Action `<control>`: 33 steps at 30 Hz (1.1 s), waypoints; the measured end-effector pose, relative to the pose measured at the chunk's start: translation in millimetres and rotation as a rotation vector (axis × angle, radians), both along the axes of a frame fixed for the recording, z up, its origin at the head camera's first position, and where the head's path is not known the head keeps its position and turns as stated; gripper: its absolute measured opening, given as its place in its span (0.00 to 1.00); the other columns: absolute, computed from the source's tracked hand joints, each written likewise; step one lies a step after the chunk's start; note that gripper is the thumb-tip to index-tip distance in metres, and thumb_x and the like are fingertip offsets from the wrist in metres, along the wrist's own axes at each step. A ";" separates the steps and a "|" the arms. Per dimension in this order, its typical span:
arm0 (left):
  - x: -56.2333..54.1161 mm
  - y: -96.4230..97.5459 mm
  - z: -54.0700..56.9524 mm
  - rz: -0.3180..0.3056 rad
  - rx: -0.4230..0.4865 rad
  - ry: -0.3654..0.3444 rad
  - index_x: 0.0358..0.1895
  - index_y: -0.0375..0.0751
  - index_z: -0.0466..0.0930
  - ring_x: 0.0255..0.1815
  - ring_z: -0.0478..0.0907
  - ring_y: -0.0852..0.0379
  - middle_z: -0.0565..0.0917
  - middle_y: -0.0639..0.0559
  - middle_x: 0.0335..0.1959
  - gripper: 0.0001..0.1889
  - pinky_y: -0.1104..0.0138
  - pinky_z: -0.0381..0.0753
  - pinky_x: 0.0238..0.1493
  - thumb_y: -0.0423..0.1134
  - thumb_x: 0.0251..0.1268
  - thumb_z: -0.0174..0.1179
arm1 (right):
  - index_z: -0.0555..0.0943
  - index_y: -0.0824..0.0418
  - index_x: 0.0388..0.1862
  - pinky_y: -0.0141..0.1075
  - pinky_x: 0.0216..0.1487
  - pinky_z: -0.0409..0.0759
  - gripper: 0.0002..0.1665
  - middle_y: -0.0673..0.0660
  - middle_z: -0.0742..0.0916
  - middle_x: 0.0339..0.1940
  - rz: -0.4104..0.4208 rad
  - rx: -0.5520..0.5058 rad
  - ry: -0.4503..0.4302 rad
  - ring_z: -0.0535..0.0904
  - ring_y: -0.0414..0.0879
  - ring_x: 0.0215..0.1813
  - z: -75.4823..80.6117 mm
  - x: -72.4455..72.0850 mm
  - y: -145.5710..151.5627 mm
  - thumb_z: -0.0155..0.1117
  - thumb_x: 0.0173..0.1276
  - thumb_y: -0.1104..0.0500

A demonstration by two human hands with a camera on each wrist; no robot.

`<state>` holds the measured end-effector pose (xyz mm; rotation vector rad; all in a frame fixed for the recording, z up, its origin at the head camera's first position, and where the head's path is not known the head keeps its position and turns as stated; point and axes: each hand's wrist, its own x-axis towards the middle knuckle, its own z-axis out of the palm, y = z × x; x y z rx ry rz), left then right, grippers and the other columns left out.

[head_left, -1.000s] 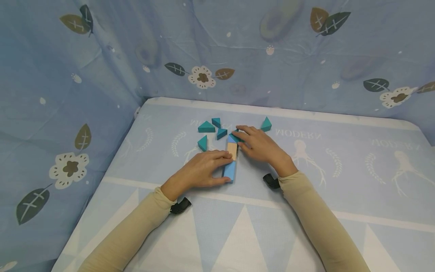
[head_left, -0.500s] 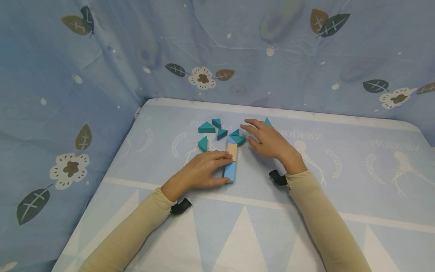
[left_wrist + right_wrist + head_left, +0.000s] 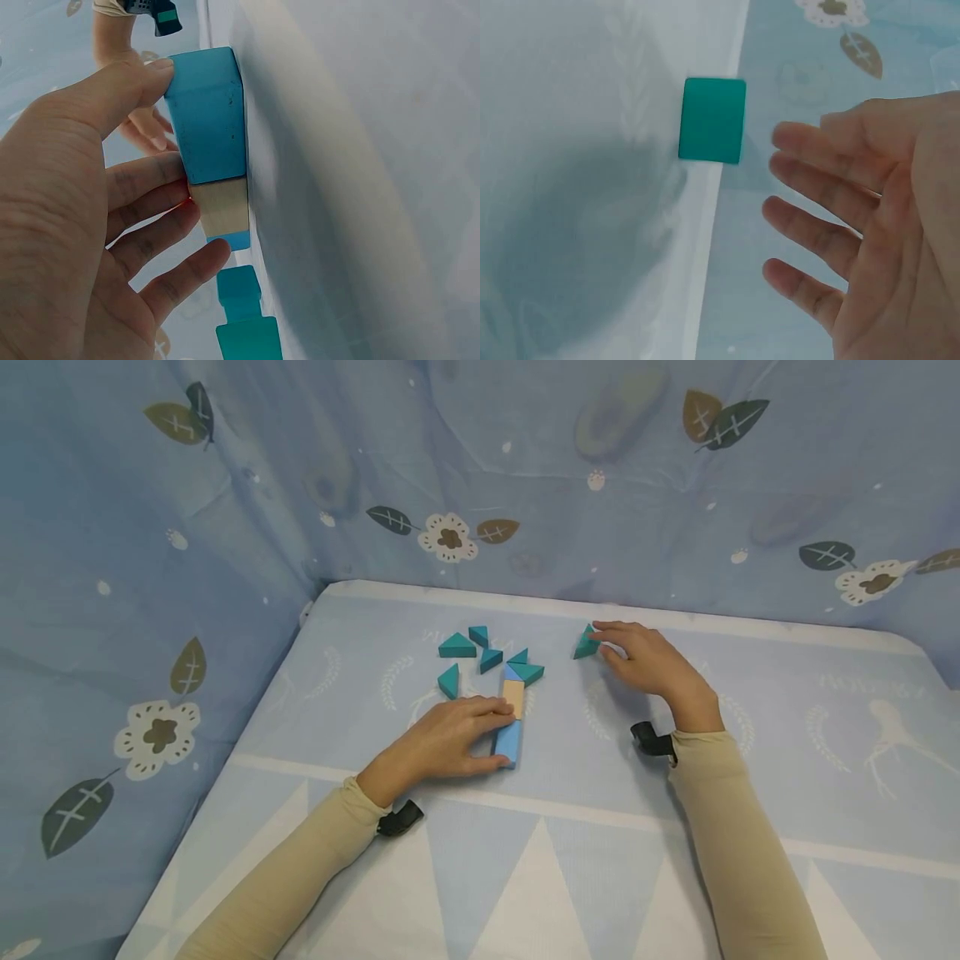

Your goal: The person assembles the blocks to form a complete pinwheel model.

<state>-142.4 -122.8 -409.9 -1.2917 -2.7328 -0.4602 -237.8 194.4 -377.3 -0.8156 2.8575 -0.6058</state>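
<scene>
A blue rectangular block (image 3: 507,745), a plain wooden block (image 3: 513,695) and a small blue triangular block (image 3: 512,673) lie end to end on the table. Two teal triangular blocks (image 3: 529,672) adjoin their far end. My left hand (image 3: 446,737) rests along the row's left side, its thumb at the blue block's near end and its loosely extended fingers by the wooden block. Farther right, my right hand (image 3: 651,658) hovers with fingers spread beside a lone teal triangular block (image 3: 586,644). The right wrist view shows a gap between those fingertips and this teal block (image 3: 712,120).
Left of the row lie several loose teal and dark-blue triangular blocks (image 3: 457,646). The table cover (image 3: 570,885) is pale blue and white. A blue patterned curtain (image 3: 555,518) hangs behind the table's far edge and on the left.
My right hand has left the teal blocks at the row's far end and moved right to the lone teal triangular block. My left hand has stayed by the row.
</scene>
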 end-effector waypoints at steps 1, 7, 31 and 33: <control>0.2 -0.1 0.2 0.002 0.001 -0.002 0.61 0.43 0.80 0.65 0.75 0.54 0.78 0.51 0.63 0.30 0.61 0.75 0.64 0.57 0.59 0.66 | 0.73 0.66 0.68 0.60 0.72 0.60 0.23 0.63 0.70 0.74 -0.001 0.001 -0.014 0.62 0.64 0.74 0.2 -0.5 1.2 0.47 0.78 0.61; 0.3 -1.1 0.3 0.005 0.009 0.008 0.60 0.43 0.80 0.65 0.75 0.54 0.79 0.52 0.63 0.30 0.61 0.76 0.64 0.57 0.59 0.67 | 0.71 0.66 0.69 0.59 0.73 0.60 0.24 0.62 0.68 0.75 0.002 0.023 -0.087 0.59 0.64 0.76 -1.8 -3.1 0.2 0.48 0.78 0.60; -0.9 0.6 -0.9 0.008 0.010 0.012 0.60 0.43 0.81 0.65 0.75 0.54 0.79 0.51 0.63 0.31 0.62 0.76 0.64 0.57 0.57 0.68 | 0.78 0.68 0.61 0.61 0.71 0.60 0.20 0.67 0.71 0.71 0.022 0.005 0.082 0.60 0.64 0.75 -17.5 1.9 -33.1 0.54 0.74 0.62; -0.9 0.9 -1.2 0.005 0.012 0.012 0.60 0.43 0.81 0.65 0.75 0.54 0.79 0.51 0.63 0.30 0.62 0.76 0.64 0.57 0.58 0.68 | 0.76 0.67 0.63 0.61 0.69 0.63 0.21 0.67 0.72 0.69 0.010 -0.003 0.084 0.65 0.65 0.71 -17.8 2.4 -31.5 0.53 0.74 0.62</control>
